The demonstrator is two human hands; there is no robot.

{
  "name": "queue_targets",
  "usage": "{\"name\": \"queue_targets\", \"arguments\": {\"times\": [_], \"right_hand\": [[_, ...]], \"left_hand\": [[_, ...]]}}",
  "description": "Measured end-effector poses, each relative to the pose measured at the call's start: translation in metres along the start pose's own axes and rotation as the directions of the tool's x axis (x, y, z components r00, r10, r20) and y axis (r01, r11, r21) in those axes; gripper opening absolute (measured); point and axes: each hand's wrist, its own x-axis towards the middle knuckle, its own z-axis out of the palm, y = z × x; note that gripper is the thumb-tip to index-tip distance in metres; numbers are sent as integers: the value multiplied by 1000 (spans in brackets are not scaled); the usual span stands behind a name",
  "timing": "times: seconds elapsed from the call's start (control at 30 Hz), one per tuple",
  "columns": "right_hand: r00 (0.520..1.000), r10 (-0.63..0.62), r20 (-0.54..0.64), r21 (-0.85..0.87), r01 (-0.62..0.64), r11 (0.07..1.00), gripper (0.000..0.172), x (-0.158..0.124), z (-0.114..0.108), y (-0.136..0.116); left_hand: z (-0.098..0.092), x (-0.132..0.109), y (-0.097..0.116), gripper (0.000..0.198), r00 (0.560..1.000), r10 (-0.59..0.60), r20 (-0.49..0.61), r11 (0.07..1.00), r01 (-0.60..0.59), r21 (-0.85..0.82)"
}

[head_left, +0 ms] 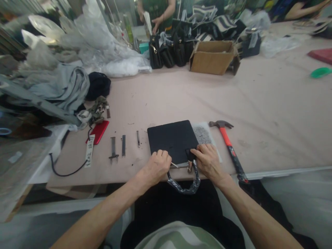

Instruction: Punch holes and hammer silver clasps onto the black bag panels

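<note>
A flat black panel (172, 140) lies near the table's front edge, with a plastic-wrapped handle (184, 189) hanging over the edge below it. My left hand (158, 165) is closed at the panel's lower left corner, around a thin metal tool (175, 166) that points right. My right hand (207, 159) pinches a small black tab (190, 154) at the lower right, beside a metal fitting (190, 166). Partly under the panel is a white sheet with a speckled grey block (202, 135).
To the right lies a claw hammer (228, 143). Metal tools (123, 145) and a red object (100, 132) are on the left. Farther back stand a cardboard box (214, 58), black bags (169, 52) and plastic wrapping (121, 62). A person (158, 14) works behind the table.
</note>
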Motion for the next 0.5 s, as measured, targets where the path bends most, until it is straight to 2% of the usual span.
{"name": "queue_targets", "arguments": {"times": [0.13, 0.2, 0.27, 0.43, 0.5], "right_hand": [[1000, -11, -14, 269, 14, 963, 32, 2, 0, 16], [1000, -28, 0, 363, 26, 932, 33, 3, -1, 23], [999, -49, 21, 395, 37, 918, 34, 4, -2, 26], [999, -33, -32, 291, 41, 956, 34, -1, -1, 15], [998, -2, -67, 285, 21, 958, 34, -3, -2, 9]], "left_hand": [[24, -19, -22, 20, 975, 108, -193, 969, -146, -197], [33, -28, -32, 26, 942, 113, -315, 921, -219, -323], [38, -34, -35, 28, 916, 86, -391, 877, -256, -406], [45, -38, -21, 37, 916, -45, -399, 898, -138, -418], [48, -39, -12, 42, 897, -120, -424, 895, -88, -438]]}}
